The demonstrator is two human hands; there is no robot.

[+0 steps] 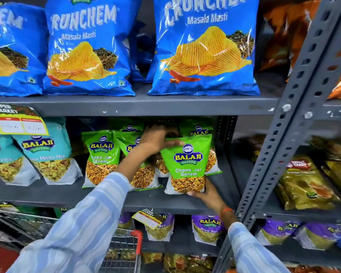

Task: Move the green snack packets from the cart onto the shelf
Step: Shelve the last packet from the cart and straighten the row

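Observation:
A green Balaji "Chana Jor Garam" packet (187, 164) stands upright at the front of the middle shelf (47, 194), held between both hands. My left hand (158, 139) grips its top edge from the left. My right hand (207, 191) cups its bottom right corner. Other green packets (101, 154) of the same kind stand just behind and to the left on that shelf, one partly hidden by my left forearm. The wire cart (124, 251) with a red handle sits low, between my arms; its contents are mostly hidden.
Teal Balaji packets (45, 152) fill the shelf's left part under a yellow price tag (20, 125). Blue Crunchem bags (203, 48) line the shelf above. Purple packets (208, 228) stand on the shelf below. A grey perforated upright (283, 154) borders the bay on the right.

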